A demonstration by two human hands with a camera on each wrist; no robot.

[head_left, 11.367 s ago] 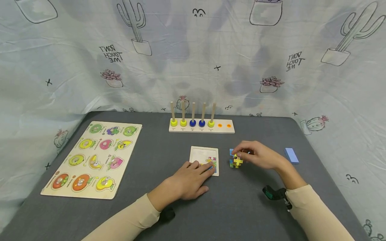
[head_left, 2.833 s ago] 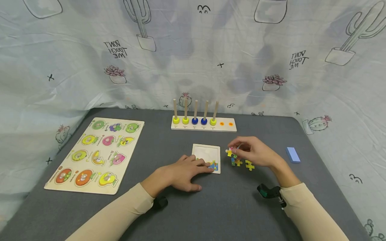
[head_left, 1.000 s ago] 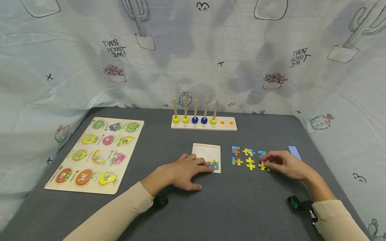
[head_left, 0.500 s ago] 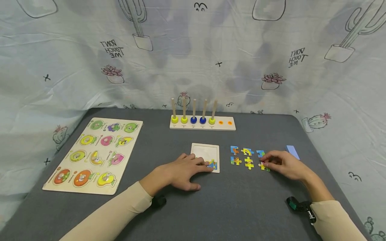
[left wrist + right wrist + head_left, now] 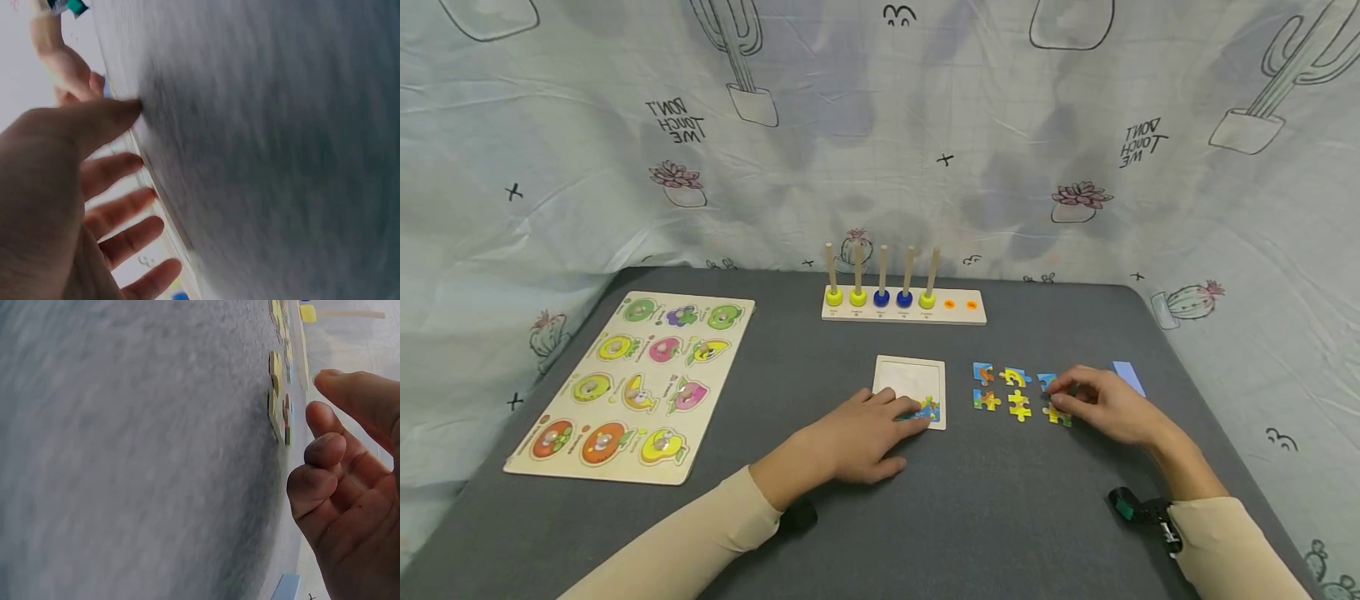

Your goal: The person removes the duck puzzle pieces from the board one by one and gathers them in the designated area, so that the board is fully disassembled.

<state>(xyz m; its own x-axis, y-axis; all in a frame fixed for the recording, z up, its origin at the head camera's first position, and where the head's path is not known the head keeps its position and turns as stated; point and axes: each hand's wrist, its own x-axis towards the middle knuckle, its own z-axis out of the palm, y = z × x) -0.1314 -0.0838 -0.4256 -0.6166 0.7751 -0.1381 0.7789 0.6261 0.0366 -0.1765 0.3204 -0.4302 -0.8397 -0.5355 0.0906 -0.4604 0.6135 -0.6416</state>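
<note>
Right hand [image 5: 1103, 403] lifted — near puzzle pieces [image 5: 1020, 411], left hand [image 5: 861, 439] (splayed) over tray [image 5: 910, 376].

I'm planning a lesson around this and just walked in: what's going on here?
A person's left hand rests across the near side of a small wooden jigsaw tray, which is only partly filled: coloured pieces show in its near right corner. The right hand is at the rightmost of six visible loose pieces, set in two rows beside the tray, and appears to hold nothing.
</note>
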